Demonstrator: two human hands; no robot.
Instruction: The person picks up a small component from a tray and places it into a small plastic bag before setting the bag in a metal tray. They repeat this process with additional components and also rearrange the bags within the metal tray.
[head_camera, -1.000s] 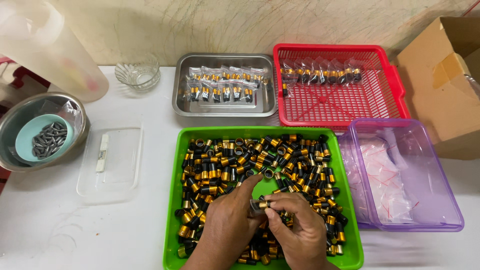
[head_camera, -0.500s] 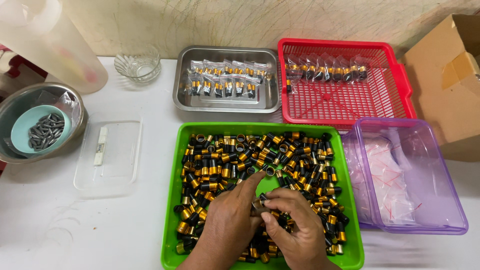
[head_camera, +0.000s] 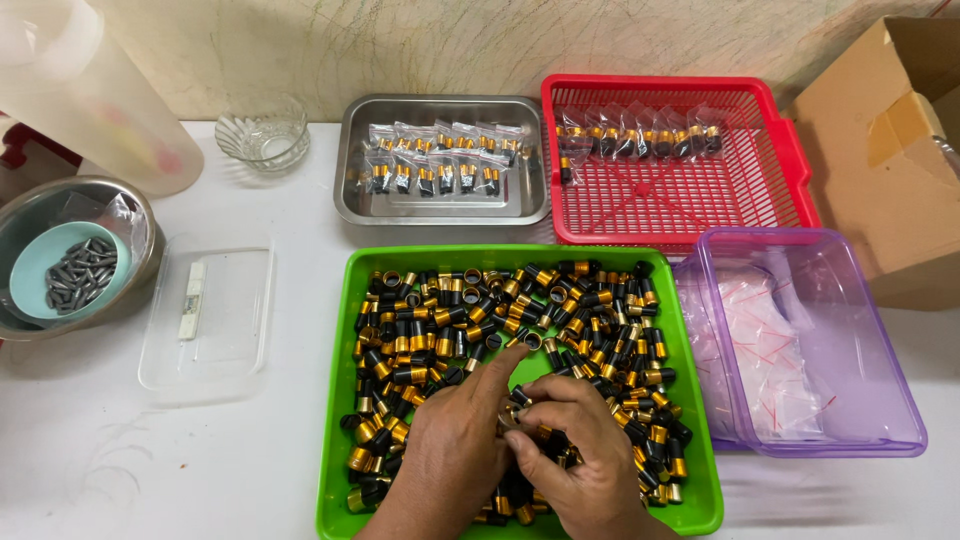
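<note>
A green tray (head_camera: 340, 420) at the table's front holds a heap of small black-and-gold cylindrical caps (head_camera: 430, 310). Both my hands rest inside it near its front edge. My left hand (head_camera: 450, 445) has its index finger stretched out over the caps, the other fingers curled. My right hand (head_camera: 570, 450) is closed, its fingertips pinching a small cap against the left hand's fingers. What lies under the palms is hidden.
Behind the green tray stand a steel tray (head_camera: 355, 190) with bagged caps and a red basket (head_camera: 680, 210) with more bags. A purple tub (head_camera: 880, 420) of small plastic bags sits right, a cardboard box (head_camera: 880, 170) beyond. Left: clear lid (head_camera: 215, 340), steel bowl (head_camera: 140, 215) with grey pieces, glass dish (head_camera: 262, 135), plastic jug (head_camera: 90, 100).
Both hands have stayed together at the front of the green tray, shifting slightly; the left index finger now points out further over the caps.
</note>
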